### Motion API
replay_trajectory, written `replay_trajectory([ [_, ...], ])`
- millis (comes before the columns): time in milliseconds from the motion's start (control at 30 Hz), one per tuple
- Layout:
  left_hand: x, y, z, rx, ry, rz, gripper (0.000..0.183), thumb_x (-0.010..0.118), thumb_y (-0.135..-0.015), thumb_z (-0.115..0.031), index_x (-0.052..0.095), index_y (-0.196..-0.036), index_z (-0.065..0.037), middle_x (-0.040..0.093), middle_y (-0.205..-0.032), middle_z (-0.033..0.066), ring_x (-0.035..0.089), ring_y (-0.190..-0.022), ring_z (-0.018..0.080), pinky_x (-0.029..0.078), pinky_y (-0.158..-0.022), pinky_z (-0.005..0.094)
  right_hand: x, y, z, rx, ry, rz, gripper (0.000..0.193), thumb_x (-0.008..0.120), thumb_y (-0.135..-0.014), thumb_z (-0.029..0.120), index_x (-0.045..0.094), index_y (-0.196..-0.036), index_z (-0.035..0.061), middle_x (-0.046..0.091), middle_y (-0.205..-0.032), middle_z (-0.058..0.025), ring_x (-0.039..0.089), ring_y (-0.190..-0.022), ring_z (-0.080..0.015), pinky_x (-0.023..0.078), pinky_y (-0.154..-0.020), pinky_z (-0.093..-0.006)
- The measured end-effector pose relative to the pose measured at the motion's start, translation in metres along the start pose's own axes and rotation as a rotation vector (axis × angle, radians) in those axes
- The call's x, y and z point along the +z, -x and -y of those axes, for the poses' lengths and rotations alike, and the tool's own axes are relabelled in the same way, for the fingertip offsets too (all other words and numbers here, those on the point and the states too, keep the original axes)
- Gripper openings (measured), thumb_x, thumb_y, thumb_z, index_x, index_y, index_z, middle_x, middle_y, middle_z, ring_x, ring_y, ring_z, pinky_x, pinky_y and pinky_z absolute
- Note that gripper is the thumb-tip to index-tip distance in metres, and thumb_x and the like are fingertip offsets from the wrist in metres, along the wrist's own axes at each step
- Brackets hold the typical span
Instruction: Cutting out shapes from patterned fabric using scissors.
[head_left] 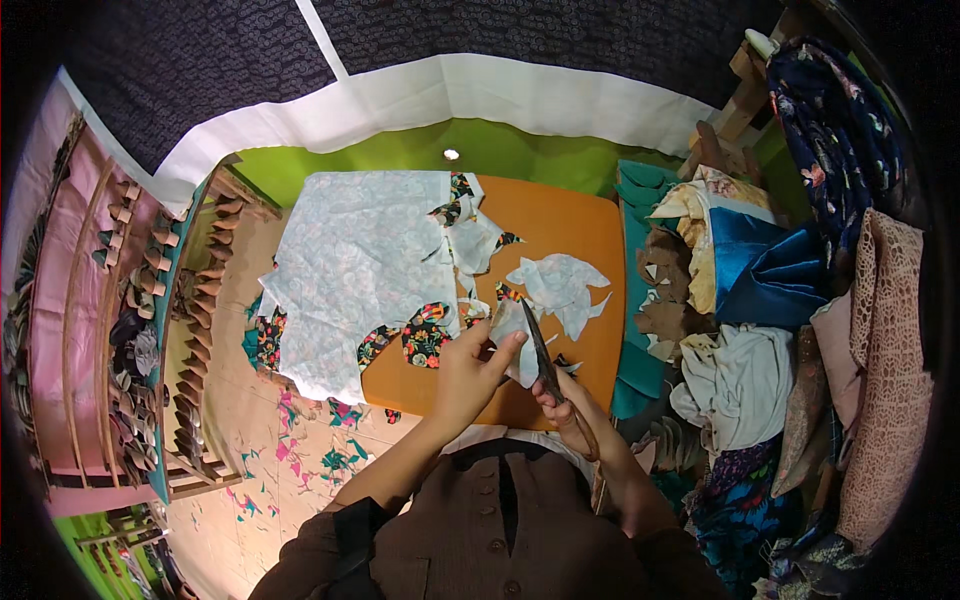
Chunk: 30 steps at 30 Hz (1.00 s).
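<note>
In my right hand (577, 412) are dark metal scissors (544, 362), blades pointing away from me over the table. My left hand (468, 378) pinches a small white-backed piece of fabric (509, 318) right beside the blades. Whether the blades are touching it I cannot tell. Just beyond lie loose cut pieces of fabric (562, 284), pale side up. A large sheet of fabric (350, 262) covers the left of the orange-brown table (565, 215). Its underside shows white, and turned edges reveal a black floral print (428, 343).
Wooden racks (196, 350) with rows of shoe-shaped pieces stand at the left. Coloured scraps (340, 455) litter the floor there. At the right are heaped cloths, among them blue satin (765, 265), a white cloth (735, 385) and a pink lace cloth (880, 370).
</note>
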<state>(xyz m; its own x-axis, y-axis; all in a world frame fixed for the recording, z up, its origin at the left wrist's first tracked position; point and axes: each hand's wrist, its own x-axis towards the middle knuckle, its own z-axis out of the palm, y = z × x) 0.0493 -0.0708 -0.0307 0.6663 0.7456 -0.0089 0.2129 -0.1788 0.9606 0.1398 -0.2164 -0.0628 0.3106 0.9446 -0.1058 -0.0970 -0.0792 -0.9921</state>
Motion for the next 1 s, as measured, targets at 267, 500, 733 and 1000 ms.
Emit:
replay_trajectory([
  [267, -0.001, -0.001, 0.002, 0.003, 0.012, -0.018, 0.026, 0.064, -0.077, -0.021, 0.051, -0.067, 0.000, 0.050, -0.049, 0.0037, 0.041, -0.044, 0.0045, 0.032, -0.040, 0.0221, -0.002, -0.001, 0.001, 0.041, 0.013, -0.004, 0.070, 0.046, -0.072, 0.065, 0.044, -0.099, 0.0004, 0.046, -0.075, -0.0036, 0.044, -0.065, -0.0116, 0.038, -0.059, -0.0243],
  [500, -0.002, 0.000, 0.005, -0.016, 0.014, -0.004, 0.031, 0.064, -0.076, -0.024, 0.051, -0.063, 0.001, 0.048, -0.048, 0.0042, 0.040, -0.044, 0.0049, 0.031, -0.040, 0.0227, -0.001, -0.004, 0.001, 0.161, -0.015, -0.093, 0.042, 0.054, -0.081, 0.040, 0.047, -0.094, 0.0006, 0.049, -0.072, -0.0034, 0.047, -0.066, -0.0097, 0.040, -0.059, -0.0223],
  [733, -0.008, -0.003, 0.007, -0.109, -0.061, 0.095, 0.023, 0.063, -0.078, -0.022, 0.059, -0.076, 0.000, 0.052, -0.056, -0.0019, 0.042, -0.049, 0.0021, 0.031, -0.044, 0.0194, -0.011, -0.003, 0.000, 0.333, -0.105, -0.020, 0.028, 0.055, -0.081, 0.029, 0.048, -0.088, 0.0025, 0.049, -0.073, -0.0023, 0.047, -0.066, -0.0097, 0.039, -0.059, -0.0213],
  [1000, -0.005, -0.004, 0.003, -0.109, -0.009, 0.147, 0.030, 0.063, -0.077, -0.026, 0.055, -0.067, 0.001, 0.051, -0.050, 0.0041, 0.045, -0.046, 0.0053, 0.034, -0.041, 0.0230, -0.016, -0.003, -0.012, -0.011, 0.066, 0.112, 0.035, 0.054, -0.083, 0.026, 0.044, -0.104, 0.0003, 0.041, -0.082, 0.0024, 0.037, -0.067, 0.0005, 0.033, -0.053, -0.0078],
])
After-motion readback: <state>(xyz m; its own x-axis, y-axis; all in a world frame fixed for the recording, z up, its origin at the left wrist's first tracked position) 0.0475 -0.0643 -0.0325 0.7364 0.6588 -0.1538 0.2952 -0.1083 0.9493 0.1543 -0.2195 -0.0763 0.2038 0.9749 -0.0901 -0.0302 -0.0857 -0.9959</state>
